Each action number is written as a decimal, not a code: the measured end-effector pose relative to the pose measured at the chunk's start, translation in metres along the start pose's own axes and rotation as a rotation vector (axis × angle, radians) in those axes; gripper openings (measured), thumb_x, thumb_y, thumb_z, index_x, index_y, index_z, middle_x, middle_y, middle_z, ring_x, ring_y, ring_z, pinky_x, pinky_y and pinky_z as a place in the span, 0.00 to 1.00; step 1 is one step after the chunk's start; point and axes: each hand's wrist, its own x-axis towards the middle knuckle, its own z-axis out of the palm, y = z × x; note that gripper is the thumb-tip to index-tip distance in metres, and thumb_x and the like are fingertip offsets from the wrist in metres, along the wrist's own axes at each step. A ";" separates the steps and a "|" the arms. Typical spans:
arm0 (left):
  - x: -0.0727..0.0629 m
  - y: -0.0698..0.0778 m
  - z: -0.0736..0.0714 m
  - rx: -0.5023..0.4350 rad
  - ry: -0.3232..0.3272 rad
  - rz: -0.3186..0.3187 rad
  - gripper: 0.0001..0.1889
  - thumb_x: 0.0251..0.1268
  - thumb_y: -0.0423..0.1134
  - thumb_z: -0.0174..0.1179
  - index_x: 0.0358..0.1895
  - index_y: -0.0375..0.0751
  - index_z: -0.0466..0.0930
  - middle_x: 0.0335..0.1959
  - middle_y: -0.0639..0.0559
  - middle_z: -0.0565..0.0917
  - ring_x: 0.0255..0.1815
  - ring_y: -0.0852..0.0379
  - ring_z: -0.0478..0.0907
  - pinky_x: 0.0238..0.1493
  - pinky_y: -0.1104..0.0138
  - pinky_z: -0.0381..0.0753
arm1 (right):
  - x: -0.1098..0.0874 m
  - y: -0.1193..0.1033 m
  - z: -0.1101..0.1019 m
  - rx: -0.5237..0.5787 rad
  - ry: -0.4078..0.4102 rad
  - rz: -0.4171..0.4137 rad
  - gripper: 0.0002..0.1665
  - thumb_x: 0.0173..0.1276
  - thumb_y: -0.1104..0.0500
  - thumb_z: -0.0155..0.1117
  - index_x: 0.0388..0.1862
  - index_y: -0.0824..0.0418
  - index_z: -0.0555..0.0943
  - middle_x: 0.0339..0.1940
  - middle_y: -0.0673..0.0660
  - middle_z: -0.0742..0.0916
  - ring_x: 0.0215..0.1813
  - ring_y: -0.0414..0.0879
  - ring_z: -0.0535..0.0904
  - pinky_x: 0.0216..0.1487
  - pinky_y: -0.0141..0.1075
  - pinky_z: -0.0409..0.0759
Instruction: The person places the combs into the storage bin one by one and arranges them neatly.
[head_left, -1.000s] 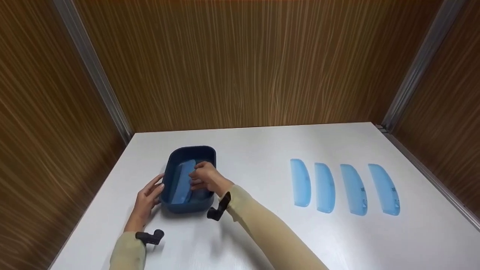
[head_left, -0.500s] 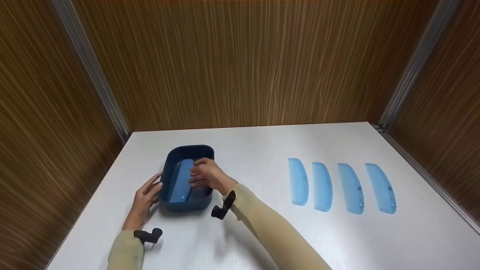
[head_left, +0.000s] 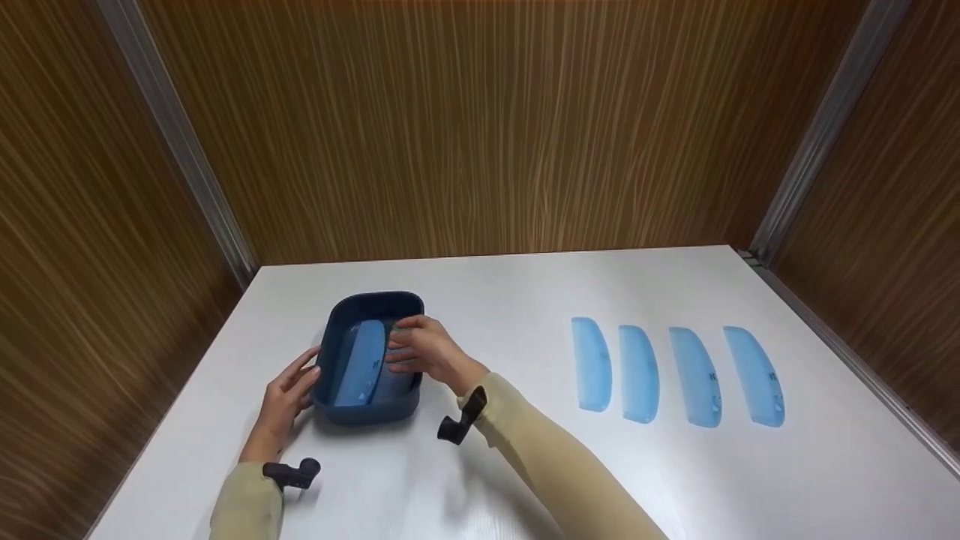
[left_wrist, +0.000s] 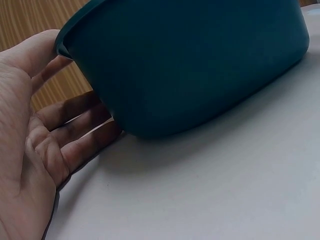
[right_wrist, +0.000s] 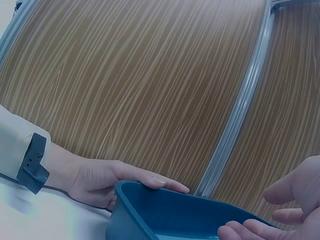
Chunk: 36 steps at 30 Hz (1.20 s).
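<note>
A dark blue rectangular bin (head_left: 366, 414) stands on the left of the table in the head view. A translucent light-blue comb (head_left: 361, 364) lies lengthwise inside it, its curved back to the right. My left hand (head_left: 283, 405) touches the bin's left side. In the left wrist view its fingers rest against the outer wall (left_wrist: 165, 65), with the thumb at the rim. My right hand (head_left: 429, 349) hovers over the bin's right half, just right of the comb, with loosely bent fingers and nothing held. In the right wrist view the right hand (right_wrist: 290, 205) is partly cut off, and the comb is hidden.
Several matching combs stand in a row at the right: the nearest to the bin is one comb (head_left: 592, 365), the farthest another comb (head_left: 755, 377). Wood-grain panels (head_left: 480, 127) enclose the white table (head_left: 495, 300) at the back and sides.
My right hand has let go of the comb and drawn slightly right, away from it. The comb now lies flatter in the bin, its markings visible. My left hand stays at the bin.
</note>
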 end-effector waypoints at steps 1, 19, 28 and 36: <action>0.000 -0.001 0.001 -0.003 0.000 0.001 0.27 0.67 0.49 0.55 0.69 0.54 0.63 0.63 0.43 0.69 0.62 0.49 0.68 0.48 0.68 0.75 | -0.001 0.000 -0.002 0.005 -0.004 0.001 0.23 0.66 0.64 0.59 0.58 0.65 0.67 0.50 0.69 0.79 0.40 0.56 0.82 0.40 0.45 0.80; 0.001 -0.003 0.000 0.011 0.003 0.020 0.29 0.65 0.51 0.56 0.68 0.53 0.63 0.62 0.42 0.71 0.57 0.54 0.72 0.46 0.66 0.75 | -0.018 0.003 -0.026 -0.011 -0.028 -0.029 0.22 0.65 0.64 0.60 0.58 0.64 0.69 0.42 0.65 0.81 0.38 0.54 0.82 0.40 0.45 0.80; -0.002 0.004 0.001 -0.028 -0.013 -0.009 0.27 0.67 0.47 0.55 0.69 0.51 0.63 0.63 0.41 0.70 0.61 0.48 0.69 0.47 0.67 0.75 | -0.025 0.003 -0.039 -0.053 -0.024 -0.026 0.27 0.64 0.64 0.61 0.61 0.66 0.67 0.45 0.67 0.81 0.37 0.54 0.83 0.38 0.45 0.80; -0.010 0.018 0.004 -0.020 -0.027 -0.005 0.27 0.68 0.45 0.54 0.69 0.49 0.63 0.63 0.40 0.69 0.62 0.46 0.67 0.49 0.67 0.74 | -0.031 0.001 -0.047 -0.064 -0.024 -0.028 0.24 0.64 0.63 0.60 0.58 0.64 0.68 0.47 0.69 0.81 0.39 0.56 0.83 0.39 0.46 0.80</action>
